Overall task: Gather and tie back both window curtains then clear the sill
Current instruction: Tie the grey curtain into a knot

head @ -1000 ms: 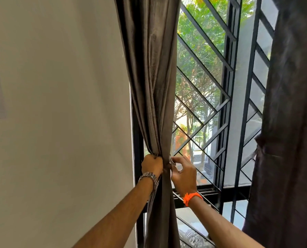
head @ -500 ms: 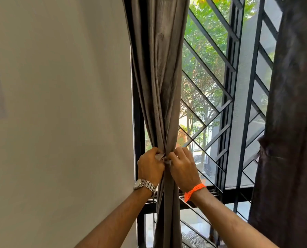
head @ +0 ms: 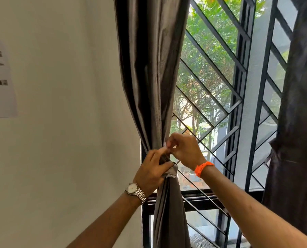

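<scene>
Since the earlier frame, the right hand [head: 184, 151] has been lifted slightly above the left hand [head: 152, 171], where both were level at the gathered waist of the cloth. The left curtain [head: 154, 72] is bunched into a narrow waist beside the left edge of the window frame [head: 245, 108], and below that waist its folds are let fall straight down. The left hand is clenched around the bunched fabric, with a pale strip of tie [head: 172, 171] showing under its fingers. The right hand's fingertips are pinched on something small at the knot; what is pinched cannot be told. A metal watch [head: 135, 192] is worn on the left wrist and an orange band [head: 202, 168] on the right. The right curtain [head: 299, 122] is seen hanging at the far right, already cinched at mid-height.
</scene>
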A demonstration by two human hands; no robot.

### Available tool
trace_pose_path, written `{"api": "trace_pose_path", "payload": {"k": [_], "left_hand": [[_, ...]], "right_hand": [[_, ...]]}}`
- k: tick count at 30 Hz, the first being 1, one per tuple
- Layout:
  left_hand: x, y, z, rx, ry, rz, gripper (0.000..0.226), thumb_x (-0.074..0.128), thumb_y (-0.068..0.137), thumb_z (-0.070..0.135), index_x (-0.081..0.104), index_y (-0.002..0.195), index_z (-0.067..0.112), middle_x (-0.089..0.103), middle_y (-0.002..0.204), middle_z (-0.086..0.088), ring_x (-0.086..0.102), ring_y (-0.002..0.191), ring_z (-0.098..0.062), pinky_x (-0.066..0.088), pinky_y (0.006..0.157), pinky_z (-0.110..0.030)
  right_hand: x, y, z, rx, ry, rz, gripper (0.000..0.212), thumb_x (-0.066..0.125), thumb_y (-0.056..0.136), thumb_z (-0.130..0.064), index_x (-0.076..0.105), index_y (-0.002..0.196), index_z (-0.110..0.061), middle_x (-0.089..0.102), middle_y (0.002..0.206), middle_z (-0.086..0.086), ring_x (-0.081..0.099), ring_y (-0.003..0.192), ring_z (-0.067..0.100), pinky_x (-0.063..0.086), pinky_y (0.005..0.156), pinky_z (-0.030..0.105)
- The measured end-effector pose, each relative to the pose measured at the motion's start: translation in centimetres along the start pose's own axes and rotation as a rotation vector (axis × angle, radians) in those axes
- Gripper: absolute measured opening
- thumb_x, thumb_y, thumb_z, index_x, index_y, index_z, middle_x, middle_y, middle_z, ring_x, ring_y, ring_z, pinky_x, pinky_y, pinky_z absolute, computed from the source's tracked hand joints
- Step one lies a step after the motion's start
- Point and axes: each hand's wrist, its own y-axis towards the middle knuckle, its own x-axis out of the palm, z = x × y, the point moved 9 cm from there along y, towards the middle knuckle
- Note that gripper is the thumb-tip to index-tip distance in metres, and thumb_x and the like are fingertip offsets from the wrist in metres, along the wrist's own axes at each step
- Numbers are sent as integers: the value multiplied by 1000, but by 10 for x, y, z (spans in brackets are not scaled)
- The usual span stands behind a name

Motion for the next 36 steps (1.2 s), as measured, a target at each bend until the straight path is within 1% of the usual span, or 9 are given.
{"api": "trace_pose_path", "payload": {"k": [8, 12, 17, 20, 23, 26, 30, 34, 36], "left_hand": [[2, 0, -9, -157, -116, -54, 15, 73, 84, 24, 72, 96, 16, 38, 130, -3, 46, 114, -23, 45, 96, -27], [7, 1, -9, -126, -104, -103, 17, 73, 83, 26, 70, 97, 17, 41, 133, -5, 49, 108, -18, 42, 89, -16], [-5, 5, -11, -110, -96, 22, 19, 63, 84, 25, 74, 87, 10, 62, 92, -6, 58, 81, -17, 53, 65, -28], [-8, 3, -22, -183, -154, 90, 14, 65, 81, 16, 76, 86, 9, 68, 88, -4, 64, 80, -15, 56, 68, -30], [-9, -4, -39, -353, -280, 173, 14, 77, 72, 0, 77, 83, 9, 71, 88, -1, 68, 83, -8, 57, 70, -28], [-10, -10, -43, -428, -349, 235, 21, 82, 67, -3, 77, 83, 9, 73, 90, 2, 67, 81, -2, 57, 71, -24], [-10, -17, -50, -539, -419, 305, 22, 85, 68, 3, 78, 88, 10, 74, 92, 3, 69, 85, -4, 58, 76, -24], [-7, -22, -59, -666, -477, 340, 29, 86, 67, 8, 78, 95, 14, 75, 89, 7, 70, 81, -3, 56, 75, -18], [-6, -26, -64, -724, -498, 339, 28, 87, 66, 14, 77, 92, 17, 74, 83, 10, 70, 76, -2, 56, 73, -16]], "right_hand": [[10, -18, 11, 166, 357, -165, 21, 83, 70, -1, 74, 82, -16, 75, 77, 1, 72, 76, 11, 59, 73, 28], [16, -25, 18, 233, 475, -211, 29, 79, 73, 3, 68, 96, -9, 75, 80, 5, 73, 81, 17, 59, 75, 32], [30, -39, 30, 396, 831, -203, 19, 65, 86, 7, 55, 96, -6, 73, 91, 21, 71, 86, 29, 57, 75, 34], [35, -52, 39, 434, 922, -181, 30, 46, 86, 23, 52, 93, -5, 70, 107, 27, 68, 101, 37, 57, 79, 40], [37, -58, 33, 331, 806, -142, 34, 53, 78, 28, 58, 96, 0, 70, 106, 23, 68, 105, 31, 57, 88, 44], [27, -54, 24, 226, 589, -29, 20, 78, 76, 2, 70, 89, -12, 74, 95, 6, 72, 96, 16, 59, 84, 31], [22, -44, 20, 145, 374, 17, 20, 76, 80, -4, 68, 81, -21, 72, 81, -13, 71, 84, 0, 57, 74, 18], [24, -34, 18, 51, 199, 60, 15, 65, 89, -3, 57, 89, -16, 72, 86, 2, 70, 81, 12, 59, 69, 29], [24, -29, 18, 16, 113, 68, 17, 61, 90, -1, 53, 92, -15, 69, 84, 5, 65, 71, 14, 54, 61, 21]]}}
